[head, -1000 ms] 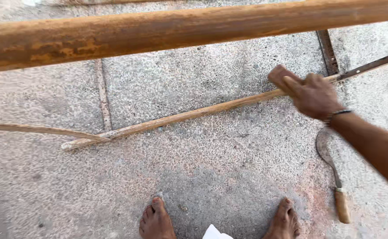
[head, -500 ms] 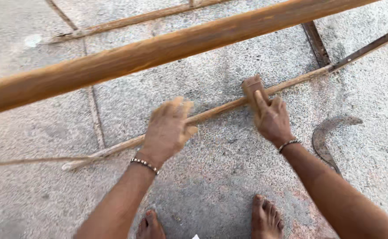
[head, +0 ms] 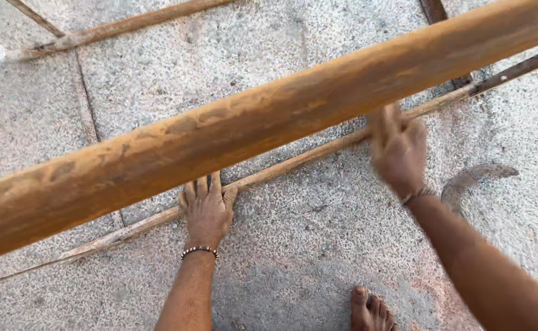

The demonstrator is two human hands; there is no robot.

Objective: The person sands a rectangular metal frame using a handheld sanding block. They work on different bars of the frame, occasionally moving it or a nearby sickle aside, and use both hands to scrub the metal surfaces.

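Two hands worked on one thin stick (head: 293,160), which lay flat on the stone floor (head: 318,239) and ran slantwise from low on the left to high on the right. The left hand (head: 206,208) was open, palm down, pressing the stick to the floor, its fingers (head: 200,187) spread across it and partly hidden under a thick pole (head: 232,132). A bead bracelet (head: 198,250) circled that wrist. The right hand (head: 398,150) was farther up the stick and blurred; it seemed closed around something upright and wooden, but whether it gripped the stick itself could not be told. A thin band (head: 417,196) sat at that wrist.

The pole, orange-brown and mottled, crossed the whole view close to the camera, above both hands and roughly in line with the stick. Just right of the right forearm lay a curved sickle blade (head: 474,178), flat on the floor and apart from the stick. At the stick's upper end a dark strip (head: 517,68) lay beside it. Another pale stick (head: 122,27) lay well apart, near the top left. One bare foot (head: 370,309) stood at the bottom edge, between the two forearms. A straight joint (head: 88,110) ran between the slabs on the left.
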